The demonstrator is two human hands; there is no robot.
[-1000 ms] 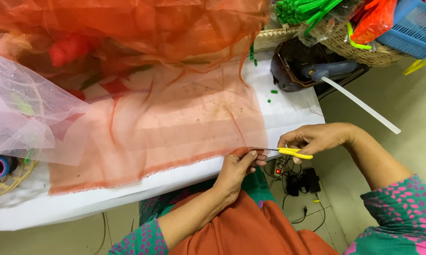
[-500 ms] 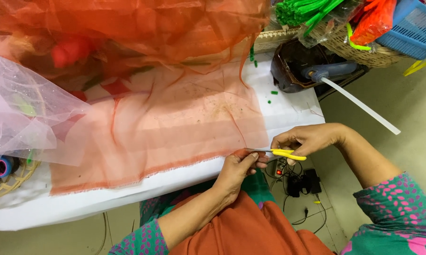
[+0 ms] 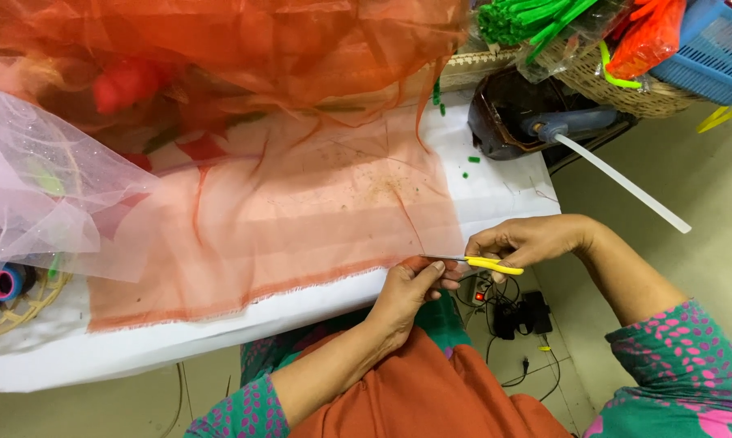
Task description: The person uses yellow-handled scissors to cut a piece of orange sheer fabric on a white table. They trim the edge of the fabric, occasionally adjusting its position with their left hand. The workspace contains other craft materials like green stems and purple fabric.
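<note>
White tabletop [image 3: 496,191] fills the view, heaped at its far side with orange netting and flanked by a wicker basket [image 3: 626,85] of green stems, a blue crate [image 3: 711,49] and a glue gun [image 3: 569,126]; one sheet of sheer orange fabric [image 3: 301,219] lies flat, its long frayed hem running left to right along the near table edge; its right-hand corner sits directly at both hands, just ahead of the person's lap; the left hand [image 3: 411,292] is closed, pinching that corner; the right hand [image 3: 528,242], equally near, is closed round one pair of yellow-handled scissors [image 3: 484,264] whose blades point left along the hem toward the pinch; whether the blades are parted I cannot tell; a pink net [image 3: 49,203] lies far left.
</note>
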